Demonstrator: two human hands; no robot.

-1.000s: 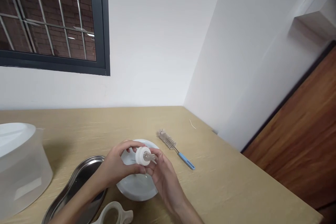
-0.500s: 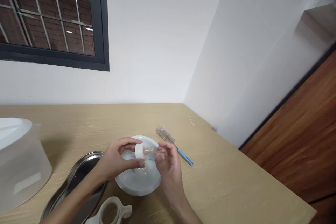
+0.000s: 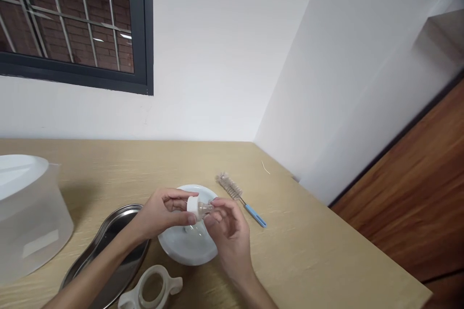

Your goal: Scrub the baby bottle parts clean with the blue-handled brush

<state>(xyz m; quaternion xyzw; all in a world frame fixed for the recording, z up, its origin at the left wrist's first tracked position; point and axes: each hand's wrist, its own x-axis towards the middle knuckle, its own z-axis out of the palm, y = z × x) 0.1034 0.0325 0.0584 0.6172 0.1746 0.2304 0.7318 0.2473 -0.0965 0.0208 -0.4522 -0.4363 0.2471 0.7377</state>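
Note:
My left hand (image 3: 170,210) pinches the white screw collar (image 3: 193,206) of a baby bottle between thumb and fingers. A clear bottle nipple (image 3: 205,208) sticks out of the collar to the right. At its tip, the thumb and forefinger of my right hand (image 3: 228,224) are closed on it. Both hands are above a white bowl (image 3: 188,253), where something clear lies partly hidden. In front of the bowl lies a whitish ring with two handles (image 3: 154,289). Beyond my right hand rests a bottle brush (image 3: 241,199) with a blue handle.
A kidney-shaped metal tray (image 3: 123,212) lies under my left forearm. A large translucent tub (image 3: 32,231) with a white lid stands at the far left. A thin white strip (image 3: 266,167) lies near the wall. The table edge (image 3: 362,234) runs along the right.
My right hand has shifted slightly left along the nipple, with its fingers closer to the collar. My left hand keeps its hold on the collar. The view has moved a little.

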